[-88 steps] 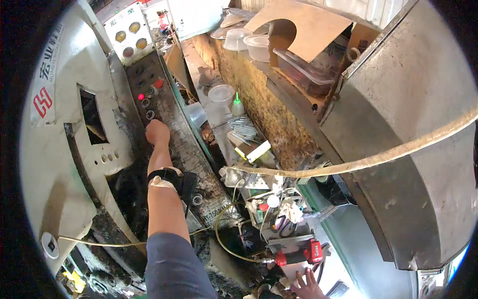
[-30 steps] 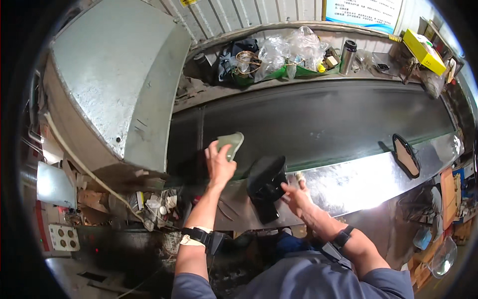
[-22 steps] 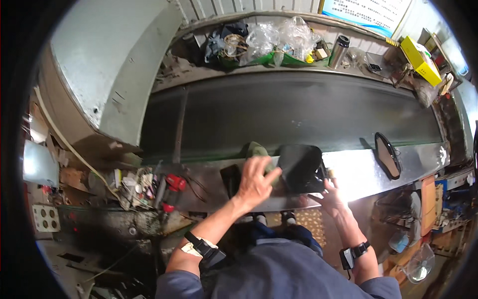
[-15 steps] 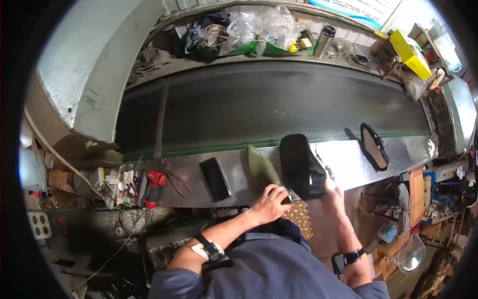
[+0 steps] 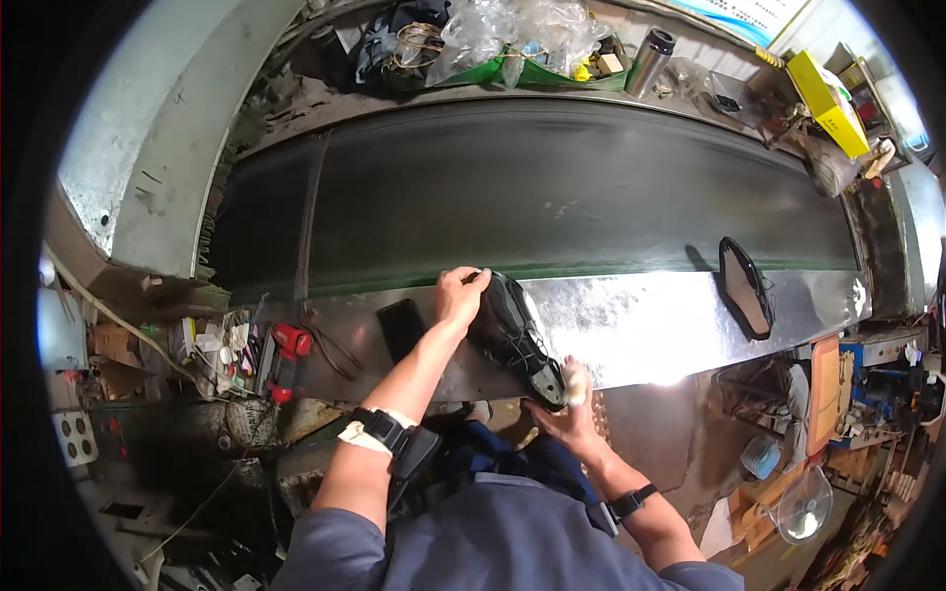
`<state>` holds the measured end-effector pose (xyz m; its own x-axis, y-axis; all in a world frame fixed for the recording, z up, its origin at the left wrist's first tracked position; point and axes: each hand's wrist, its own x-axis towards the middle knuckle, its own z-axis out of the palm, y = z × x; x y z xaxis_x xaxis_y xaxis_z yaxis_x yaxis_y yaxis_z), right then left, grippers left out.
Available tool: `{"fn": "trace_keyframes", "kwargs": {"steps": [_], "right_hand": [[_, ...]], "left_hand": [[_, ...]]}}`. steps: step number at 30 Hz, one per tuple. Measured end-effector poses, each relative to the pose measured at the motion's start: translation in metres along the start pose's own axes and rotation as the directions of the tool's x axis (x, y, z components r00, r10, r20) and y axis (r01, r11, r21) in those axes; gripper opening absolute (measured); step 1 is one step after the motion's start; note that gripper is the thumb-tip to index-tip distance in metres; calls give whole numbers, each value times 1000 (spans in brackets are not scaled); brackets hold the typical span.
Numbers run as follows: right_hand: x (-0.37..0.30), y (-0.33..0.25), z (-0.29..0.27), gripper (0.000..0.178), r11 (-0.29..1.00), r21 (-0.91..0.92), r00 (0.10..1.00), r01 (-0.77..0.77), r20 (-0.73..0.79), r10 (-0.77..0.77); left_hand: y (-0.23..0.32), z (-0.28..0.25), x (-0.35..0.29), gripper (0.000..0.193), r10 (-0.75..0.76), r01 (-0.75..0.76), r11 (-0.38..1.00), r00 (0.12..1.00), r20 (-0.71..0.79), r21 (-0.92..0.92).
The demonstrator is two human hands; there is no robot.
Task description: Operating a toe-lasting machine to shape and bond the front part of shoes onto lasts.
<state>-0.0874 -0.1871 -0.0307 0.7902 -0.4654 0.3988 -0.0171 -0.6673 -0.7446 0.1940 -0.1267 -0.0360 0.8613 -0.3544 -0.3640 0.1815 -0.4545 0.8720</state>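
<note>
A glossy black lace-up shoe [image 5: 510, 325] is held at a slant over the near edge of the metal ledge [image 5: 631, 335]. My left hand [image 5: 461, 298] grips its far end, fingers closed round the tip. Around the near end my right hand [image 5: 572, 409] is closed, with a whitish covering on one finger. In the shoe's opening a grey-green form with a small hole shows. Another black shoe [image 5: 746, 291] lies farther right on the ledge, its tan underside facing up, touched by neither hand.
Left of the shoe lie a black phone [image 5: 401, 330], a red power tool [image 5: 290, 343] and long-handled pliers [image 5: 330, 345]. Beyond the ledge runs a wide dark belt [image 5: 581, 187]. On the back shelf stand a steel flask [image 5: 650, 64], plastic bags [image 5: 552, 39] and a yellow box [image 5: 826, 103].
My left hand has left the green pointed form on the ledge, which no longer shows there, and now grips the shoe's far end. The shoe has been turned laces-up and moved left.
</note>
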Motion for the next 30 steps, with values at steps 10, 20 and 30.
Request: {"fn": "trace_keyframes", "kwargs": {"steps": [10, 20, 30], "right_hand": [[-30, 18, -40, 76, 956, 182, 935, -229, 313, 165], [-26, 17, -52, 96, 793, 476, 849, -381, 520, 95], [58, -113, -10, 69, 210, 48, 69, -977, 993, 95]], "left_hand": [[-13, 26, -63, 57, 5, 73, 941, 973, -230, 330], [-11, 6, -97, 43, -122, 158, 983, 944, -307, 95], [7, -119, -254, 30, 33, -170, 969, 808, -588, -179]]}}
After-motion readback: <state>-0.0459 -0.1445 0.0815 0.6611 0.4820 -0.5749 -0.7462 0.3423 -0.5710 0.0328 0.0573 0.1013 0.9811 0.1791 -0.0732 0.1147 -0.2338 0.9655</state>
